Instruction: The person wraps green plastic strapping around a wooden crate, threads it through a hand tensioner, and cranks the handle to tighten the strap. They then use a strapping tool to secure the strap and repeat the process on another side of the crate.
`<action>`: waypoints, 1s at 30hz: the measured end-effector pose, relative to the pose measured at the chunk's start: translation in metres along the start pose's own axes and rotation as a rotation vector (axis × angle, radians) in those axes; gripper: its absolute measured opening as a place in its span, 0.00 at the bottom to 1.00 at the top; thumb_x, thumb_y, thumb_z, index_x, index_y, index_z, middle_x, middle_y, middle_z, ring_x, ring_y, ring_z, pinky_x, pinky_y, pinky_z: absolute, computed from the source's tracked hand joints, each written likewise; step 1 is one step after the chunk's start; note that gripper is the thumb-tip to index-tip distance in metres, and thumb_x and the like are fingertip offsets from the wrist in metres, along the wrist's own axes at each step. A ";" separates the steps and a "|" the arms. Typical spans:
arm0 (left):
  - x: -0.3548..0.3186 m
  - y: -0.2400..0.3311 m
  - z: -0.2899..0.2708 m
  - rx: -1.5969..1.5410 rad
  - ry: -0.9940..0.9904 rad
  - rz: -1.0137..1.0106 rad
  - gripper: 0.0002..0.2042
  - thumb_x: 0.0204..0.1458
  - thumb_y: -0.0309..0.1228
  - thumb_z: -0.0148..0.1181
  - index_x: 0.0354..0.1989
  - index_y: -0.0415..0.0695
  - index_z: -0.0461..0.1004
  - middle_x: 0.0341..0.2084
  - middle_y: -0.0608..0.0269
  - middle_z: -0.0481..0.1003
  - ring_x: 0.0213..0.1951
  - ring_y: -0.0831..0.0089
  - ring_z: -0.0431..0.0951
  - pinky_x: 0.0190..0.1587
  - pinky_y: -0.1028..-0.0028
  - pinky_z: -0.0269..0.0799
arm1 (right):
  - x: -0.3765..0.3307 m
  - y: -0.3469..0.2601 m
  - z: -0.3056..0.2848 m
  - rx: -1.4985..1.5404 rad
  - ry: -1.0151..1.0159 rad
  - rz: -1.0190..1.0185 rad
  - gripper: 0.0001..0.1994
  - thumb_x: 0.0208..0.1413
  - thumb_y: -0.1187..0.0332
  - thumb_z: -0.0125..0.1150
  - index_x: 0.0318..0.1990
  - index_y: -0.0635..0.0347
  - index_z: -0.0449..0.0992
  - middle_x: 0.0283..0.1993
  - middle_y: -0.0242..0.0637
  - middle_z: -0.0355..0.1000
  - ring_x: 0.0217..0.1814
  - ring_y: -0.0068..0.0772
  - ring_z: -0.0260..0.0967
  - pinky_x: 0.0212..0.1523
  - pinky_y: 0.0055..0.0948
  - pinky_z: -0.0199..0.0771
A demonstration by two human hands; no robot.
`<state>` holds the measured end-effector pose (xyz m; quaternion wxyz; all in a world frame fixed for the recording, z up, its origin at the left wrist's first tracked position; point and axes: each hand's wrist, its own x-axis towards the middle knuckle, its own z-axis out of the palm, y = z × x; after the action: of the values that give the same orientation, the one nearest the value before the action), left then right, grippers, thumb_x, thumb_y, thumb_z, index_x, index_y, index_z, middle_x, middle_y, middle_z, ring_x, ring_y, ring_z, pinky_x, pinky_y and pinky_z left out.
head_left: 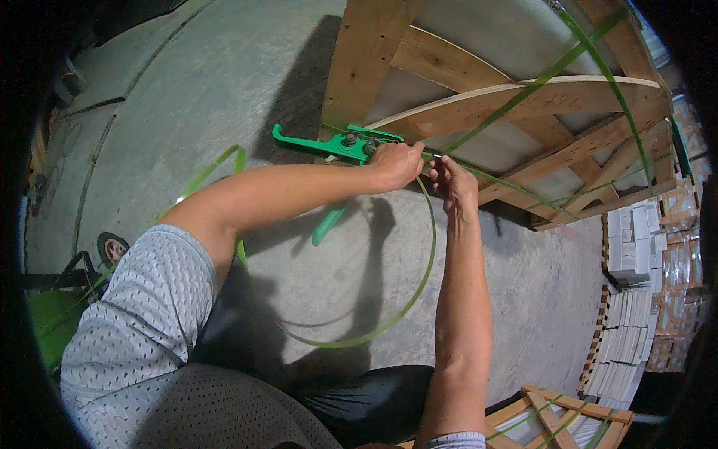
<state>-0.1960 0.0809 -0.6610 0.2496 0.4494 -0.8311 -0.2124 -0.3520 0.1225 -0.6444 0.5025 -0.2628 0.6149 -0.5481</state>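
A green strapping tensioner (pixel 318 145) with a long hooked handle rests against the lower edge of a wooden crate (pixel 441 112). My left hand (pixel 398 166) is closed at the tool's right end, over the green strap, its fingertips partly hidden. Close beside it, my right hand (pixel 454 183) pinches a small shiny metal strap seal (pixel 437 156) on the strap line. From under my left hand the loose green strap (pixel 428 266) curves down in a wide loop over the floor. A second green lever (pixel 327 226) of the tool sticks out below my left forearm.
Green straps (pixel 516 112) cross the crate's slatted face. Another strapped crate (pixel 557 420) stands at the lower right. White stacked packages (pixel 624 329) line the far right. At the left are a small wheel (pixel 112 248) and a green object (pixel 56 322) on the concrete floor (pixel 187 82).
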 end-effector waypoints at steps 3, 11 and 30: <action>0.008 0.001 -0.001 0.148 -0.066 0.003 0.10 0.51 0.33 0.53 0.34 0.39 0.76 0.26 0.46 0.77 0.32 0.49 0.79 0.35 0.52 0.73 | 0.007 0.001 -0.001 0.001 0.073 -0.027 0.09 0.56 0.66 0.57 0.35 0.64 0.76 0.30 0.36 0.77 0.23 0.24 0.72 0.20 0.22 0.64; 0.018 -0.006 -0.005 0.132 -0.121 -0.023 0.10 0.48 0.33 0.56 0.31 0.43 0.80 0.31 0.47 0.78 0.37 0.50 0.80 0.40 0.56 0.74 | 0.017 0.011 0.009 -0.058 0.143 -0.176 0.11 0.52 0.69 0.58 0.37 0.71 0.72 0.27 0.41 0.74 0.20 0.29 0.71 0.18 0.26 0.68; 0.030 -0.014 -0.009 0.018 -0.233 -0.077 0.16 0.47 0.29 0.49 0.42 0.49 0.80 0.37 0.47 0.78 0.41 0.49 0.78 0.46 0.54 0.71 | 0.025 0.001 0.017 -0.225 0.199 -0.180 0.09 0.51 0.71 0.59 0.33 0.71 0.76 0.24 0.41 0.74 0.21 0.30 0.73 0.21 0.26 0.70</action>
<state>-0.1959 0.0471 -0.6556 0.1388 0.4554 -0.8384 -0.2653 -0.3453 0.0939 -0.6521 0.3554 -0.3156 0.6930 -0.5421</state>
